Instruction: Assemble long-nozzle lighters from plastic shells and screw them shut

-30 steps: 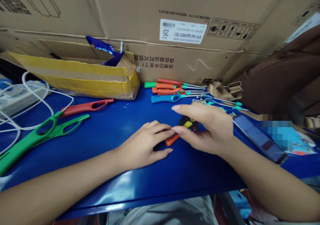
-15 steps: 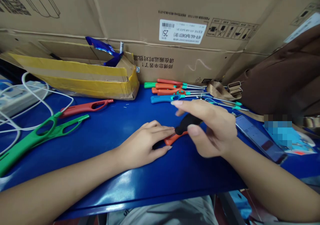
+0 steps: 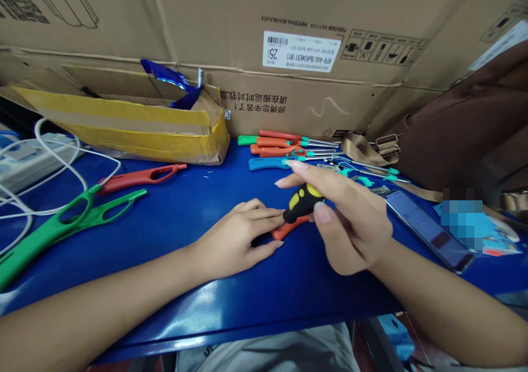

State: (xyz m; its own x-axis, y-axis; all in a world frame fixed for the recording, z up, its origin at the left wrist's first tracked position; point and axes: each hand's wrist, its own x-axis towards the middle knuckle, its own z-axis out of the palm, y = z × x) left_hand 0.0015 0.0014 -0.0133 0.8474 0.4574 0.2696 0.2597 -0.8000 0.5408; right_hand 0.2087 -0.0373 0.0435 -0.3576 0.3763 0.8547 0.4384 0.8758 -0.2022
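Note:
My left hand (image 3: 243, 237) lies low on the table, its fingers pressing and holding an orange plastic lighter handle (image 3: 284, 230). Most of that handle is covered by my hands and the tool above it. A black-and-yellow stubby screwdriver (image 3: 303, 202) leans over the orange piece, its tip hidden by my left fingers. Thumb and fingers of my right hand (image 3: 350, 212) are around the screwdriver's thick grip. At the left lie a green handle shell (image 3: 78, 218) and a red handle shell (image 3: 142, 178).
Several long-nosed lighters (image 3: 276, 151) lie at the back beside small turquoise parts. A phone (image 3: 429, 229) and a blue packet (image 3: 466, 223) are on the right. A yellow-taped carton (image 3: 165, 135) and white cables (image 3: 61, 157) occupy the left; a large cardboard box (image 3: 231, 25) stands behind.
The screwdriver's grip has turned, with yellow patches showing now. My right hand has shifted slightly and its fingers have moved on the grip. My left hand stays put.

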